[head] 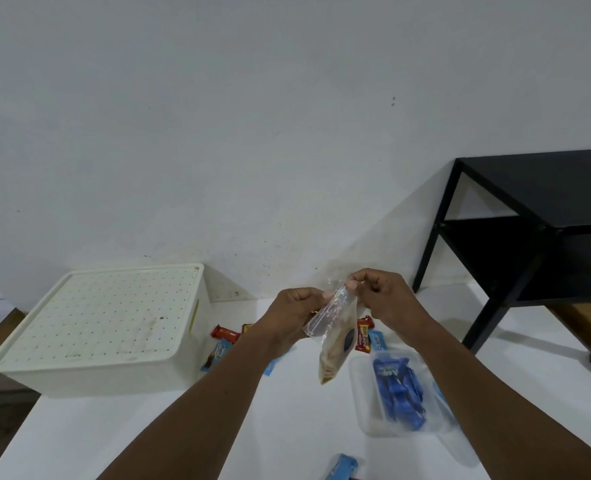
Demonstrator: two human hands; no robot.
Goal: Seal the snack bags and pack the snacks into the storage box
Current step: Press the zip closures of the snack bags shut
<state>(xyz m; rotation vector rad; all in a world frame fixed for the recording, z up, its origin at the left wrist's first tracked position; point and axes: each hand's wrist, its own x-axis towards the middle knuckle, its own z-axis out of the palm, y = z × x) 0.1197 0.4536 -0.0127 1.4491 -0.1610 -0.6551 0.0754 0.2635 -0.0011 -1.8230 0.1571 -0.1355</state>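
Your left grip (pixel 296 311) and right grip (pixel 382 296) both pinch the mouth of the clear bag (pixel 332 327), fingers curled on its top edge. The bag hangs in the air between them, above the worktop (pixel 114 438), with its pale contents sunk to the bottom.

The likely trouble is at the seal. The bag hangs tilted, so the two lips may meet askew and leave a gap. If you press too fast, air may be trapped inside. The film looks slippery, and if either pinch slackens the weighted end could swing and drop among the snacks below.

On your left, the box (pixel 96 327) has its lid on, so you will need a free grip before you pack anything. Its near-left corner seems to jut past the worktop's edge, so lift the lid gently. Loose bars (pixel 225 336) lie just beside the box, under your forearm. To the right lies a second bag (pixel 399 393) of blue packets. Past it the black table (pixel 529 220) closes that side. The most open room is the bare worktop nearest you.
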